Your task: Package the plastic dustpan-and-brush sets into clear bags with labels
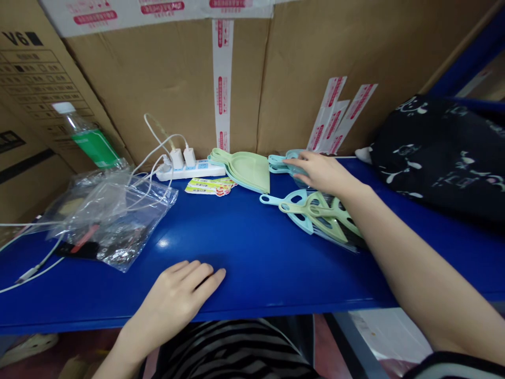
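My right hand [323,172] reaches to the back of the table, its fingers bent over light-blue loop-handled pieces [279,163]. The hand covers much of them, so I cannot tell whether they are brushes or dustpans. Just in front, light-blue [298,211] and pale-green hand brushes [325,211] with cut-out heads and clear bristles overlap, partly under my right forearm. To the left of that hand lies a pale-green dustpan [250,167], stacked on others, with light blue showing below. My left hand [183,292] rests near the front edge, fingers loosely bent, holding nothing.
A white power strip [197,169] with chargers and cables stands at the back, beside printed labels [209,186]. Clear plastic bags [126,221] and a green-labelled bottle [94,145] are at left. A black patterned bag [437,158] sits right. Cardboard [165,79] walls the back.
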Demonstrator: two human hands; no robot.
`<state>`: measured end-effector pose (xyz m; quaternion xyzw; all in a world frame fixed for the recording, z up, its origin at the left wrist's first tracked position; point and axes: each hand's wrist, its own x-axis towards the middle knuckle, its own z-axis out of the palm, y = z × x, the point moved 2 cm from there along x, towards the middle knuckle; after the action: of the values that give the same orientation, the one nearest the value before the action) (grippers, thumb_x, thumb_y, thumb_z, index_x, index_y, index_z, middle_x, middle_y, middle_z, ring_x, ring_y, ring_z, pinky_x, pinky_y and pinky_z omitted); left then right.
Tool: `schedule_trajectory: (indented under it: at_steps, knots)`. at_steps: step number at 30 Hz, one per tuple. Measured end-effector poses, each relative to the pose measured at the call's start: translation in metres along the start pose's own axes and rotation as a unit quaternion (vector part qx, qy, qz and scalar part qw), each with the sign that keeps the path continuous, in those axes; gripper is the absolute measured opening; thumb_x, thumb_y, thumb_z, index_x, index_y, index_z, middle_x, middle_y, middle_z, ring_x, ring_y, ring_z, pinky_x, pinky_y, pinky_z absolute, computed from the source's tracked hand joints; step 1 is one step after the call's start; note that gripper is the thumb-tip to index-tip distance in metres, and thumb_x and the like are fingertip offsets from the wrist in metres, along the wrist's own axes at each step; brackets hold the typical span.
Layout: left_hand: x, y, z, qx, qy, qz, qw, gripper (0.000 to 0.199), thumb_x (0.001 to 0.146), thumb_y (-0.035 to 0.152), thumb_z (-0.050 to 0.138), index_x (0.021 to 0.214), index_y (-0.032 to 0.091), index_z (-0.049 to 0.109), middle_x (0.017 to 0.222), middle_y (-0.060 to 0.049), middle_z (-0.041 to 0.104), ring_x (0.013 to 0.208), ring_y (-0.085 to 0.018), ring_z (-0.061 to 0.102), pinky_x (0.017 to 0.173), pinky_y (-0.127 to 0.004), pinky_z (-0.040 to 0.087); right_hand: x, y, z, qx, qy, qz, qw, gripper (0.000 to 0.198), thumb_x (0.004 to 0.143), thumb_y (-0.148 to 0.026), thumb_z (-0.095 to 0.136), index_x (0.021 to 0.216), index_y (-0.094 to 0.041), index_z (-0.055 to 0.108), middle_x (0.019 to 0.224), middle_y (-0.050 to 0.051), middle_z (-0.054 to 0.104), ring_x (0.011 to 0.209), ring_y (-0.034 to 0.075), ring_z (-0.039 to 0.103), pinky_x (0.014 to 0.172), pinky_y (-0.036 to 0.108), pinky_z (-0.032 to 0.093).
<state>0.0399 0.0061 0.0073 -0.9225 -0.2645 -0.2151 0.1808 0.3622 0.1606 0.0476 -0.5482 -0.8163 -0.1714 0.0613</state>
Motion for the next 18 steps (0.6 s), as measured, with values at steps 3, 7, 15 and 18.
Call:
schedule_trajectory:
  at_steps: [3, 7, 15, 18]
  knots:
    - [-0.002, 0.0, 0.001, -0.001, -0.001, -0.001, 1.0, 0.036, 0.096, 0.006, 0.028, 0.102, 0.017, 0.061, 0.083, 0.0, 0.069, 0.071, -0.013, 0.065, 0.066, -0.028, 0.05, 0.0, -0.006, -0.003, -0.004, 0.005, -0.017, 1.0, 0.046, 0.086, -0.026, 0.044, 0.131, -0.02, 0.054, 0.107, 0.014, 0.062, 0.089, 0.029, 0.06, 0.064, 0.036, 0.046]
    - [-0.001, 0.001, 0.001, -0.001, 0.008, 0.003, 1.0, 0.035, 0.096, 0.005, 0.028, 0.101, 0.016, 0.061, 0.081, 0.0, 0.068, 0.068, -0.013, 0.065, 0.063, -0.027, 0.049, 0.0, -0.016, -0.006, -0.013, 0.002, -0.003, 1.0, 0.049, 0.089, -0.04, 0.045, 0.134, -0.022, 0.051, 0.117, 0.016, 0.06, 0.093, 0.03, 0.06, 0.069, 0.039, 0.048]
    - [0.002, 0.001, 0.0, 0.0, 0.008, 0.002, 1.0, 0.035, 0.096, 0.006, 0.029, 0.099, 0.016, 0.062, 0.08, 0.0, 0.068, 0.069, -0.012, 0.064, 0.063, -0.026, 0.049, 0.001, -0.046, -0.009, -0.037, -0.085, 0.033, 0.995, 0.059, 0.085, -0.06, 0.045, 0.133, -0.026, 0.055, 0.132, 0.018, 0.052, 0.112, 0.04, 0.05, 0.08, 0.049, 0.048]
    - [0.001, 0.002, 0.0, 0.0, 0.008, 0.002, 1.0, 0.035, 0.096, 0.007, 0.029, 0.1, 0.016, 0.063, 0.081, -0.001, 0.068, 0.07, -0.012, 0.064, 0.063, -0.026, 0.05, -0.001, -0.047, -0.005, -0.006, -0.088, 0.045, 0.995, 0.063, 0.084, -0.066, 0.039, 0.127, -0.025, 0.061, 0.139, 0.017, 0.046, 0.116, 0.042, 0.047, 0.087, 0.054, 0.044]
